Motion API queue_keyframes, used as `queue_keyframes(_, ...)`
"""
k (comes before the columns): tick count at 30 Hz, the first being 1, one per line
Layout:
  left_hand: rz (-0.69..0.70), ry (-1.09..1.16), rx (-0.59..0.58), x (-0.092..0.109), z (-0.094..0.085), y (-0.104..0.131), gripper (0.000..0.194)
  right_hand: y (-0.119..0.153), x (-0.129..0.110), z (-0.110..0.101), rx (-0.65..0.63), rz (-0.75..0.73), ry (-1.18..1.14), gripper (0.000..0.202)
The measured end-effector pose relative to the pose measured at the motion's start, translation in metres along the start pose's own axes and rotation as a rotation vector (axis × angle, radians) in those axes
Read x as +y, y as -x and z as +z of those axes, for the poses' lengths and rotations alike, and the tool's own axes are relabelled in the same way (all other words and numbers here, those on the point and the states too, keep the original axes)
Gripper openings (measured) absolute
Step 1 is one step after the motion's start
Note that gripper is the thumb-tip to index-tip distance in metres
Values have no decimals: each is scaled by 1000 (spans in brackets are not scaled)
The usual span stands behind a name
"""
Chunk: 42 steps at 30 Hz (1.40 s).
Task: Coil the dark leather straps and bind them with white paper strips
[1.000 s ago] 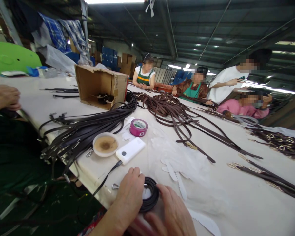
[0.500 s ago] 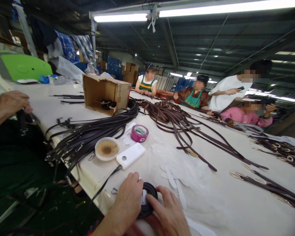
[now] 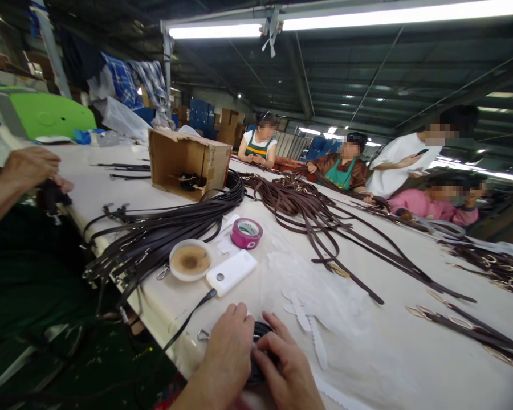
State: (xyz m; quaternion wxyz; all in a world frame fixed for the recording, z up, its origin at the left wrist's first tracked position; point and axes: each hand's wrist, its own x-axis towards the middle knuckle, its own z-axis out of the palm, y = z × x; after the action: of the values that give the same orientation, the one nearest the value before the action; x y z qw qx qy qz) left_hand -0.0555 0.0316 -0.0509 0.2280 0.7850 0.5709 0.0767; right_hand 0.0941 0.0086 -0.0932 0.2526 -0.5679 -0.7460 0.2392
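Observation:
A coiled black leather strap (image 3: 263, 328) lies at the near edge of the table, largely hidden by my hands. My left hand (image 3: 229, 348) is closed over the coil's left side, fingers bent down onto it. From the right, my right hand (image 3: 287, 360) grips the coil, with thumb and index finger close together at its middle. A metal snap hook (image 3: 203, 335) sticks out left of my left hand. Just beyond the coil are a white power bank (image 3: 231, 273) with a black cable, a bowl of brown paste (image 3: 191, 259) and a purple tape roll (image 3: 247, 234).
Black straps (image 3: 166, 228) hang over the left table edge, near a co-worker's hands (image 3: 29, 171). An open cardboard box (image 3: 190, 162) stands behind them. Brown straps (image 3: 299, 208) spread across the middle; white paper strips (image 3: 318, 341) lie at right. Several people sit or stand beyond.
My hands have drawn closer together over the coil, and the white piece seen at its centre is now covered. The view has shifted slightly. The co-worker's hands at left moved a little.

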Motion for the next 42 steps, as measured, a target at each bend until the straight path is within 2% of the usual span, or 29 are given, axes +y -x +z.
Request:
queue_keyframes(3,-1,-36,5,0,1,-1,34,1,-2,-6,208,-183,178,18)
queue_keyframes(5,0,-56,22,-1,4,-2,35,0,-8,-15,319,-254,127,20)
queue_keyframes(6,-1,-61,25,-2,5,-3,35,-1,-11,-20,330,-262,42,20)
queue_keyframes(8,-8,-54,20,-4,7,-5,34,-4,-17,-29,229,-205,-184,23)
queue_keyframes(11,-6,-24,1,-7,10,-7,33,-10,-21,-33,-59,-12,-514,37)
queue_keyframes(13,1,-11,-12,-9,11,-8,33,-14,-20,-33,-176,116,-729,43)
queue_keyframes(16,15,-3,-42,-12,12,-10,30,-20,-17,-34,-194,302,-977,44)
queue_keyframes(19,35,-18,-53,-13,13,-12,28,-30,-14,-41,-179,358,-1035,39)
queue_keyframes(22,31,-55,-38,-12,14,-12,33,-46,-15,-47,-194,360,-936,29)
queue_keyframes(25,29,-76,-17,-13,18,-11,35,-66,-18,-44,-288,400,-643,10)
queue_keyframes(27,28,-79,10,-14,22,-12,34,-79,-22,-40,-373,373,-433,2)
queue_keyframes(31,30,-50,97,-19,34,-12,34,-97,-30,-36,-469,237,-210,15)
queue_keyframes(35,24,-32,136,-21,42,-11,34,-111,-37,-40,-558,108,46,13)
queue_keyframes(42,29,27,164,-21,40,-8,33,-118,-35,-35,-574,-136,329,10)
